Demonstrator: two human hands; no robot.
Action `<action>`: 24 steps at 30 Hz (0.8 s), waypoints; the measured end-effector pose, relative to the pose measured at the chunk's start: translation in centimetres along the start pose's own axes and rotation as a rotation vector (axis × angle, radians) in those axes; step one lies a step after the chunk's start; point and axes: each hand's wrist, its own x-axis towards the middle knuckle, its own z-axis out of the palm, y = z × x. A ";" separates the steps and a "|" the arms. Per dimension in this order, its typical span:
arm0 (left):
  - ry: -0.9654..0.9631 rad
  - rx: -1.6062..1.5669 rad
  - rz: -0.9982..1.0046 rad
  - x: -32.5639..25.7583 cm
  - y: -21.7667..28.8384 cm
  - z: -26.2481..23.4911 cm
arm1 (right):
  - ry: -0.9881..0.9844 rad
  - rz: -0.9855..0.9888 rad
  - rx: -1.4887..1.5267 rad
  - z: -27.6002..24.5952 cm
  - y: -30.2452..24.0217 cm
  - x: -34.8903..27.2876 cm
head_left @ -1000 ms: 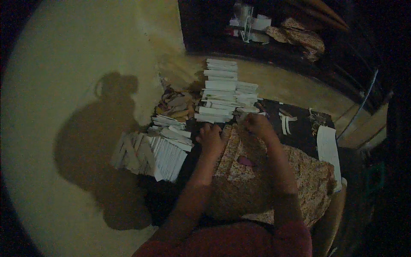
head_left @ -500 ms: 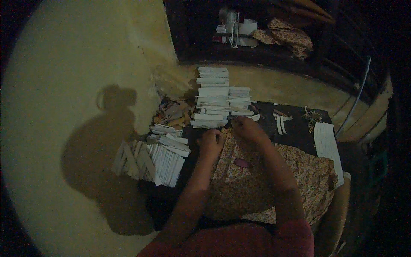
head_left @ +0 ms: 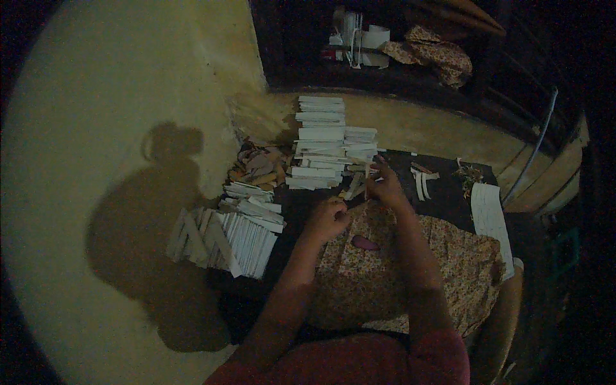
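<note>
Work in hand: folding or assembling pale paper pieces on a dark mat [head_left: 449,199] laid over the floor, the person seated at its near edge with a floral cloth [head_left: 398,269] across the lap. Right hand [head_left: 385,183]: raised over the middle of the mat, fingers pinched on a narrow pale strip [head_left: 366,181] that stands nearly upright; grip closed on it. Left hand [head_left: 328,218]: curled into a loose fist just beside and below the right, over the cloth's far edge; whether it holds anything cannot be told in this dim light. Finished stock, by judgement the larger share: a tall stack of flat white pieces [head_left: 324,144] at the mat's far edge, and a second lot of white pieces [head_left: 240,228] standing on edge and fanned along the mat's left edge. Between them, a heap of crumpled brownish scraps [head_left: 256,167]. Remaining stock, by judgement small: a few loose pale strips [head_left: 422,179] right of the hands, and a long white sheet [head_left: 491,215] at the mat's right edge. One small pink item [head_left: 366,242] lies on the cloth.
</note>
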 end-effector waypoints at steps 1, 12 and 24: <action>-0.070 -0.063 -0.009 -0.2 -0.1 0.0 | 0.023 -0.012 0.124 0.0 -0.3 0.0; -0.098 -0.022 -0.074 0.0 2.8 -0.4 | 0.033 -0.029 0.417 -2.8 -5.7 4.5; 0.205 0.224 0.070 0.3 -0.7 1.4 | 0.013 -0.279 -0.399 -1.6 -3.1 8.6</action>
